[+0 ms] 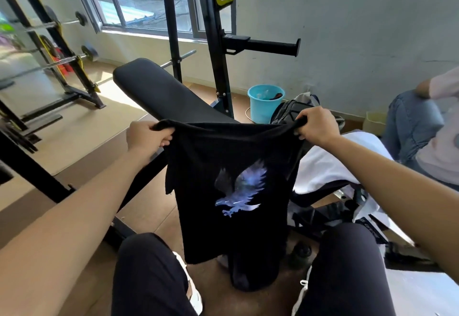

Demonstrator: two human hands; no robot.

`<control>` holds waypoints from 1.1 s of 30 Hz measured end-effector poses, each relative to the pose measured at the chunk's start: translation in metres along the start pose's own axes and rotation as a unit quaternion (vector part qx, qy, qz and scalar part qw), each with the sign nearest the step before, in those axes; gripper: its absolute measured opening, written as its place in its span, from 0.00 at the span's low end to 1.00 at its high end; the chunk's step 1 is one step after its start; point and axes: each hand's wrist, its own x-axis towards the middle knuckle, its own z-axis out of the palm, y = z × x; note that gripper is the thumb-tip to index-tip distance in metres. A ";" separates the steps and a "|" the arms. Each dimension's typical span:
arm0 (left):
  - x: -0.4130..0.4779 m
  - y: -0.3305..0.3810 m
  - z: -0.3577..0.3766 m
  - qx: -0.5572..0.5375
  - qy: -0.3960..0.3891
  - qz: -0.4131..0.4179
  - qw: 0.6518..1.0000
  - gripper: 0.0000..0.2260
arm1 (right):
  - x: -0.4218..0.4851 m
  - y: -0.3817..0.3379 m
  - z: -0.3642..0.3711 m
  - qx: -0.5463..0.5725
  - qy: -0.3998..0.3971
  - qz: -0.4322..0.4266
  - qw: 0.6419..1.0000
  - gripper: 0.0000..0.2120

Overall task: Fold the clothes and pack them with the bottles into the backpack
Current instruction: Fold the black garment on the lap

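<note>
A black T-shirt (231, 191) with a pale blue eagle print hangs in the air between my knees. My left hand (146, 135) grips its top left corner and my right hand (316, 126) grips its top right corner, so the top edge is stretched level. Behind my right hand lies a black backpack (289, 113). White clothing (330, 164) lies on the seat at the right. A dark bottle (301, 253) stands on the floor below the shirt, partly hidden by my right leg.
A black padded weight bench (164, 92) runs away from me behind the shirt, with its steel rack (218, 49) beyond. A blue bucket (264, 103) stands by the wall. Another person in jeans (412, 126) sits at the right edge. A barbell rack (49, 49) fills the left.
</note>
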 end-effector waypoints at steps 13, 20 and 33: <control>-0.012 0.012 -0.010 0.082 -0.141 0.078 0.983 0.05 | -0.002 0.000 0.000 -0.066 -0.025 -0.051 0.996 0.14; -0.021 0.017 -0.016 -0.043 -0.284 0.000 0.958 0.15 | -0.004 0.011 0.008 0.083 0.041 0.050 0.994 0.17; -0.022 0.028 0.034 -0.035 0.034 -0.120 0.992 0.19 | -0.005 -0.019 0.027 0.131 0.044 0.136 0.981 0.09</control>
